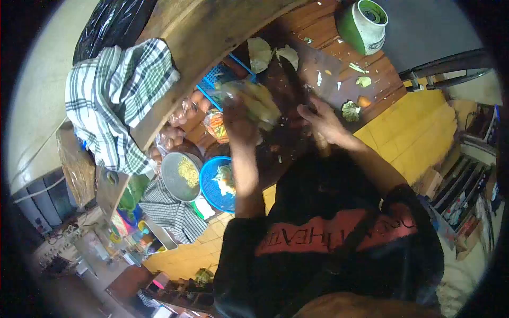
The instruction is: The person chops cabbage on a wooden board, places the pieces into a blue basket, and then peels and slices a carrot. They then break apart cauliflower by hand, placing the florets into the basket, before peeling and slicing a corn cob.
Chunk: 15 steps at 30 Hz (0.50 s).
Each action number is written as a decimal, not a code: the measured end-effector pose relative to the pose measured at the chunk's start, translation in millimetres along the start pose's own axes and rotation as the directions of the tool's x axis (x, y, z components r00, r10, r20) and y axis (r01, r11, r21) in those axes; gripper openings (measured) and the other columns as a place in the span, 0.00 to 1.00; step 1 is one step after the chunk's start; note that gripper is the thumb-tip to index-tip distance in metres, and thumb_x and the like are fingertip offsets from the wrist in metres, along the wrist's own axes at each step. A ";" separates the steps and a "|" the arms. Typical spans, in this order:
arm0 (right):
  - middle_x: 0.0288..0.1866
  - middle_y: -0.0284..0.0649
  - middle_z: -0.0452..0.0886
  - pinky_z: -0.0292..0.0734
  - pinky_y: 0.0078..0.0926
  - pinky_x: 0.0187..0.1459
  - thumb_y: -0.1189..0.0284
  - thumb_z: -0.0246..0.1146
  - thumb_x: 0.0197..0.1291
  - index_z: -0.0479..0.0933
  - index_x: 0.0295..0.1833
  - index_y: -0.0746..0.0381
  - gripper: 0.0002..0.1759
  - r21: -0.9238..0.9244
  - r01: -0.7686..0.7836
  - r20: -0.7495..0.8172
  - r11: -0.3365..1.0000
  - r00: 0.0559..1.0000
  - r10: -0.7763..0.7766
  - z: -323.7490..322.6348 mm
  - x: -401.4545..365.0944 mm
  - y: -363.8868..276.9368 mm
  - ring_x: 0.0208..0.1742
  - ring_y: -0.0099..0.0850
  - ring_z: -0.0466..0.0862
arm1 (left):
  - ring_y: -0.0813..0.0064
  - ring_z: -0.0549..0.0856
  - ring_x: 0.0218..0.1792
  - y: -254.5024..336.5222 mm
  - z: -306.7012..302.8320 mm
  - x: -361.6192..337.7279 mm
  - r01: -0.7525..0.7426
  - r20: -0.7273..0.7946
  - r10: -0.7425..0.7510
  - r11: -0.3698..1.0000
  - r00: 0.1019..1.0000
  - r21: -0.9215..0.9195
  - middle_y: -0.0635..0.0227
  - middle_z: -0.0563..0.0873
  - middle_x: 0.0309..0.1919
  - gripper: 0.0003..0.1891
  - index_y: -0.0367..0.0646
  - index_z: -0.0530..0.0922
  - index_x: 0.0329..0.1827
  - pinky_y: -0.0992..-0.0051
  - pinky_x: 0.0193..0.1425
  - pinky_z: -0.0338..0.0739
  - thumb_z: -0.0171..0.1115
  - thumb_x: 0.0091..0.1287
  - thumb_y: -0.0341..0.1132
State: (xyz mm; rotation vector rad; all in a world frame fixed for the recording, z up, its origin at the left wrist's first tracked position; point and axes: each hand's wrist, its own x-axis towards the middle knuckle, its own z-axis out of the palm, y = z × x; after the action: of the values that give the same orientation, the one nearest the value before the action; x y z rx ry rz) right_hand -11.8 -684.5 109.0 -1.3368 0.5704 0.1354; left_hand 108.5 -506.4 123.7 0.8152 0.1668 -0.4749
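My left hand (239, 124) is closed on a clear plastic bag of pale yellow-green vegetables (260, 103), smeared by motion. It is above the work table, near a blue plastic basket (212, 85). My right hand (324, 124) is wrapped around a knife (290, 73), its long dark blade pointing away from me over a dark board. Pale cabbage leaves (260, 54) lie beyond the blade. Close to my left forearm are a clear bag of shredded carrot (216, 126) and a blue bowl (207, 185) with pale shredded vegetables.
A grey bowl of yellow noodles (186, 172) stands left of the blue bowl, near bagged eggs (170, 137). Vegetable scraps (363, 81) and a small cauliflower piece (350, 111) lie right. A green-white container (366, 26) stands at the far right; a checked cloth (119, 95) hangs left.
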 end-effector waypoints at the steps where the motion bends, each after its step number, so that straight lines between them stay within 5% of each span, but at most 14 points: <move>1: 0.57 0.47 0.74 0.79 0.24 0.30 0.65 0.68 0.56 0.58 0.69 0.62 0.39 0.038 0.025 0.026 0.999 0.999 -0.026 7.3 -6.3 -10.2 0.43 0.29 0.81 | 0.67 0.79 0.50 -10.7 17.0 -21.4 -0.009 -0.006 0.009 1.000 1.000 -0.007 0.62 0.79 0.49 0.17 0.38 0.69 0.58 0.69 0.55 0.75 0.46 0.74 0.39; 2: 0.62 0.48 0.71 0.81 0.27 0.37 0.66 0.70 0.54 0.56 0.71 0.63 0.42 0.074 0.052 0.053 0.996 0.997 -0.056 10.1 -11.3 -15.7 0.49 0.32 0.80 | 0.69 0.79 0.49 -20.6 34.0 -38.2 -0.090 -0.031 0.113 0.905 0.993 0.416 0.63 0.79 0.48 0.17 0.36 0.70 0.57 0.70 0.54 0.75 0.47 0.74 0.39; 3: 0.62 0.48 0.71 0.81 0.27 0.37 0.66 0.70 0.54 0.56 0.71 0.63 0.42 0.065 0.059 0.065 0.996 0.996 -0.063 9.9 -14.8 -16.5 0.49 0.32 0.80 | 0.71 0.79 0.48 -26.9 43.4 -48.8 -0.130 -0.014 0.217 0.634 0.976 0.763 0.63 0.80 0.47 0.17 0.35 0.71 0.56 0.70 0.53 0.74 0.48 0.74 0.39; 5: 0.66 0.47 0.66 0.73 0.31 0.56 0.74 0.67 0.51 0.53 0.71 0.67 0.44 -0.202 0.451 0.059 0.869 0.892 -0.449 9.5 -21.2 -16.8 0.58 0.34 0.75 | 0.75 0.78 0.49 -35.3 43.9 -59.7 -0.130 -0.040 0.199 0.767 0.979 0.628 0.62 0.79 0.49 0.16 0.35 0.70 0.57 0.74 0.53 0.73 0.49 0.73 0.36; 6: 0.64 0.44 0.68 0.59 0.32 0.67 0.76 0.68 0.48 0.53 0.71 0.69 0.45 0.050 0.281 0.117 0.958 0.951 -0.285 5.6 -26.4 -23.2 0.65 0.34 0.67 | 0.78 0.77 0.49 -36.6 44.0 -63.3 -0.119 -0.051 0.162 0.871 0.985 0.477 0.60 0.78 0.50 0.16 0.35 0.70 0.59 0.78 0.52 0.72 0.51 0.72 0.32; 7: 0.64 0.44 0.68 0.59 0.32 0.67 0.76 0.68 0.48 0.53 0.71 0.69 0.45 0.051 0.285 0.128 0.957 0.949 -0.289 -0.4 -26.1 -18.3 0.65 0.34 0.67 | 0.78 0.77 0.49 -32.6 42.8 -66.5 -0.127 -0.054 0.173 0.870 0.983 0.477 0.60 0.78 0.50 0.16 0.35 0.70 0.59 0.78 0.52 0.72 0.51 0.72 0.32; 9: 0.66 0.47 0.67 0.61 0.34 0.66 0.69 0.73 0.48 0.56 0.70 0.67 0.47 0.106 0.188 0.170 0.976 0.964 -0.204 -11.8 -25.2 -7.0 0.65 0.35 0.68 | 0.77 0.78 0.46 -20.9 40.0 -71.5 -0.155 0.077 0.156 0.587 0.985 0.794 0.61 0.80 0.46 0.11 0.33 0.74 0.51 0.76 0.49 0.75 0.53 0.70 0.29; 13: 0.64 0.46 0.68 0.62 0.33 0.65 0.66 0.71 0.51 0.57 0.69 0.67 0.44 0.183 0.218 0.136 0.959 0.960 -0.244 -19.0 -31.2 -8.7 0.64 0.34 0.69 | 0.78 0.79 0.42 -26.8 50.4 -76.4 -0.223 0.065 0.256 0.657 0.965 0.720 0.63 0.80 0.43 0.14 0.33 0.71 0.54 0.78 0.46 0.75 0.55 0.65 0.23; 15: 0.62 0.44 0.70 0.62 0.32 0.65 0.65 0.68 0.56 0.59 0.68 0.67 0.39 0.134 0.304 0.093 0.943 0.944 -0.318 -20.3 -31.1 -8.4 0.62 0.34 0.70 | 0.78 0.80 0.41 -33.8 45.9 -72.8 -0.294 0.182 0.242 0.600 0.953 0.744 0.65 0.80 0.41 0.19 0.35 0.67 0.58 0.79 0.47 0.75 0.56 0.64 0.20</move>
State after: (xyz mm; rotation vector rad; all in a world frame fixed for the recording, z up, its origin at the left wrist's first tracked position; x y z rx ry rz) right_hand -41.3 -698.8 128.5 -1.2778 0.2607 -0.0807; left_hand 26.7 -535.0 156.0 1.6479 -0.2505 -0.2649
